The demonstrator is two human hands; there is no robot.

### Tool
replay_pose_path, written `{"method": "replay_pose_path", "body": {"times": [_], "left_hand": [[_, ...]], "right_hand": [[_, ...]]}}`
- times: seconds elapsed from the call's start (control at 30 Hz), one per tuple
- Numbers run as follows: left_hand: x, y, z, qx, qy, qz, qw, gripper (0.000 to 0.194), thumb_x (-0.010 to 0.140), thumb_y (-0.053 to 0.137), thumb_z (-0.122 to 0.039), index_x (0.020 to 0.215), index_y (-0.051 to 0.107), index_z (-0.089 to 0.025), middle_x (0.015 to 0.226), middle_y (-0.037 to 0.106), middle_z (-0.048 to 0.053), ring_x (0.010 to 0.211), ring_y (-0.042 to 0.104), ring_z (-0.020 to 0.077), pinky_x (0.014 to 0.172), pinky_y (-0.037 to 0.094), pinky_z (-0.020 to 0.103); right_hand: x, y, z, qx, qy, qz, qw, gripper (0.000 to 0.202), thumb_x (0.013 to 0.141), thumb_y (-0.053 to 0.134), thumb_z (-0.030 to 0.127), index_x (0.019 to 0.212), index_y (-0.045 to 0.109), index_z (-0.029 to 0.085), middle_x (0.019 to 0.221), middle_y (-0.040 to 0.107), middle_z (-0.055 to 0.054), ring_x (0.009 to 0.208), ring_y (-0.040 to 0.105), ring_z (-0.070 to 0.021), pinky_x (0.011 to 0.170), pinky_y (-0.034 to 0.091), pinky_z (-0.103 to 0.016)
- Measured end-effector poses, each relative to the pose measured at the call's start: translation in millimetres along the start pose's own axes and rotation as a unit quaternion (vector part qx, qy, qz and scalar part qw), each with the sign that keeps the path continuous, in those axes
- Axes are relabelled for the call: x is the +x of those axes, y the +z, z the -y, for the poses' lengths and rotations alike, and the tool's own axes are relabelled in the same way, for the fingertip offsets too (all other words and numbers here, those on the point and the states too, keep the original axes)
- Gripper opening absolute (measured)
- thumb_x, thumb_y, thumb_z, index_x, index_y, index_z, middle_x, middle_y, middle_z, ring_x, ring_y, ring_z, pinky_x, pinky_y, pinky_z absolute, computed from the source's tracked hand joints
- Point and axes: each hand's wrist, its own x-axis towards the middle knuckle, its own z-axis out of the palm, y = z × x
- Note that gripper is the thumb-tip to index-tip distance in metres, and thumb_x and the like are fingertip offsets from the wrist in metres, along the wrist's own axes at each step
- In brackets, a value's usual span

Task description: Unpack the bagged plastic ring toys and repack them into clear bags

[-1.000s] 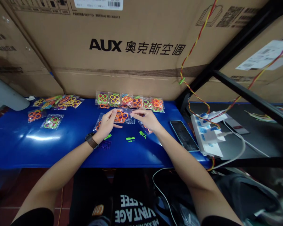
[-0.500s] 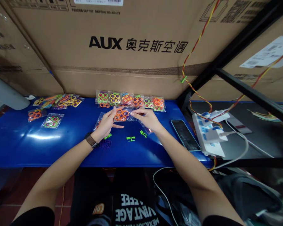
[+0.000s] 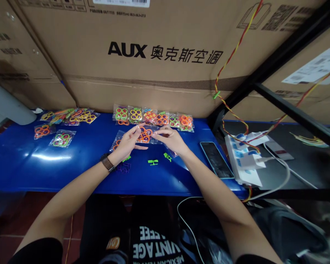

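Observation:
Between my hands is a clear plastic bag (image 3: pixel 145 135) with orange rings inside, above the blue surface. My left hand (image 3: pixel 127 142) pinches its left end, with a lower finger stretched out. On its right end, the thumb and forefinger of my right hand (image 3: pixel 172 139) are closed. Another bag with orange rings (image 3: pixel 117 143) lies partly behind my left hand, and one more sits partly under my right hand. Close to the hands lie green plastic pieces (image 3: pixel 153 162) and dark purple pieces (image 3: pixel 123 168).
A row of filled bags (image 3: pixel 135 115) lies along a large cardboard box (image 3: pixel 165 80). More bags (image 3: pixel 82 116) are at the left. A phone (image 3: pixel 216 160) and a white power strip (image 3: pixel 243 161) with cables are at the right, beside a black metal frame.
The whole view has shifted slightly. Both hands still hold the bag, and the fingers of my right hand look slightly more curled around its right end.

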Motion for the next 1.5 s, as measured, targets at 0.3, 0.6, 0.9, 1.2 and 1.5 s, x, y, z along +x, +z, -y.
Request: {"method": "replay_pose_path", "body": {"times": [0.3,0.6,0.9,1.2,1.5], "left_hand": [[4.7,-4.3,4.9,0.086,-0.011,-0.002,0.996,0.041,0.075,0.092,-0.031,0.111,0.077,-0.016,0.107,0.078,0.009,0.092,0.074,0.0183,0.086,0.064,0.034],[4.7,-0.3,-1.7,0.013,0.036,-0.105,0.994,0.047,0.067,0.095,-0.03,0.1,0.062,-0.02,0.091,0.075,0.001,0.078,0.072,0.0151,0.072,0.059,0.028],[3.6,0.3,2.7,0.001,0.042,-0.051,0.998,0.05,0.07,0.097,-0.041,0.102,0.063,-0.02,0.094,0.076,0.002,0.084,0.074,0.0164,0.075,0.063,0.028],[6.6,-7.3,2.5,0.061,0.057,-0.118,0.99,0.032,0.084,0.086,-0.047,0.101,0.079,-0.021,0.09,0.08,0.004,0.069,0.075,0.0163,0.066,0.065,0.03],[6.3,-6.6,0.4,0.071,0.054,-0.114,0.989,0.035,0.084,0.085,-0.048,0.102,0.08,-0.019,0.094,0.081,0.007,0.081,0.078,0.0203,0.073,0.067,0.034]], "right_hand": [[-0.8,1.4,0.6,-0.014,-0.068,0.03,0.997,0.031,0.087,0.08,0.06,0.09,0.082,0.029,0.104,0.073,-0.005,0.095,0.067,-0.0221,0.082,0.055,-0.04],[-1.6,1.8,18.5,0.049,-0.058,-0.077,0.994,0.055,0.09,0.076,0.061,0.133,0.065,0.028,0.104,0.076,-0.006,0.088,0.07,-0.0213,0.088,0.059,-0.041],[-4.1,11.1,12.1,0.086,0.014,0.007,0.996,0.044,0.082,0.079,0.069,0.091,0.076,0.026,0.092,0.078,-0.003,0.087,0.07,-0.0211,0.089,0.057,-0.041],[0.4,1.2,12.3,0.08,0.022,0.022,0.996,0.038,0.083,0.08,0.063,0.089,0.078,0.025,0.093,0.08,-0.004,0.089,0.071,-0.0214,0.089,0.057,-0.041],[2.7,-0.4,10.0,0.108,0.022,0.032,0.993,0.027,0.089,0.078,0.051,0.101,0.077,0.027,0.097,0.081,-0.003,0.087,0.072,-0.0193,0.087,0.06,-0.041]]}}
